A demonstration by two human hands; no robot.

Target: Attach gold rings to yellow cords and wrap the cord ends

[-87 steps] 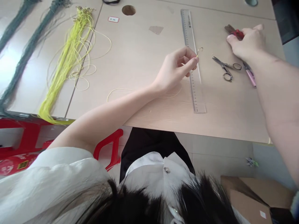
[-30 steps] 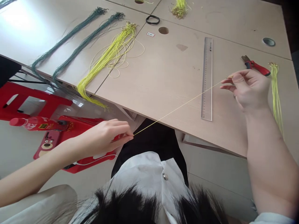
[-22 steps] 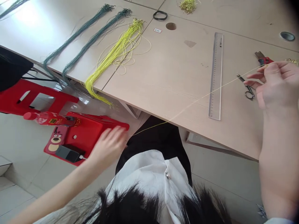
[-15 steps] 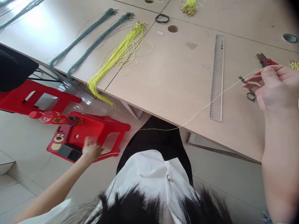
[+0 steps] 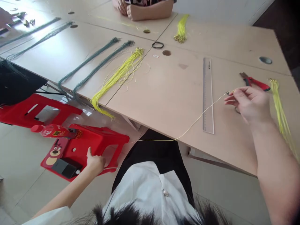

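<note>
Head view: yellow cord [image 5: 164,140] slack from the right hand [image 5: 252,104], left hand [image 5: 95,163] free.
Right thumb and fingertips pinch one end of the cord above the table [image 5: 150,93]; the left fingers, which gripped it taut a second ago, have let go, the index now extended and the others curled over the red stool [image 5: 87,140]. From the right fingertips the cord crosses the clear ruler [image 5: 208,97] and the table edge, its free end sagging over the dark garment [image 5: 154,156]. Just beyond the right hand lie red-handled pliers [image 5: 257,84]. Farther out, a yellow bundle [image 5: 117,76] rests on the table; at the far side, another person's forearms [image 5: 150,11] have come into view.
</note>
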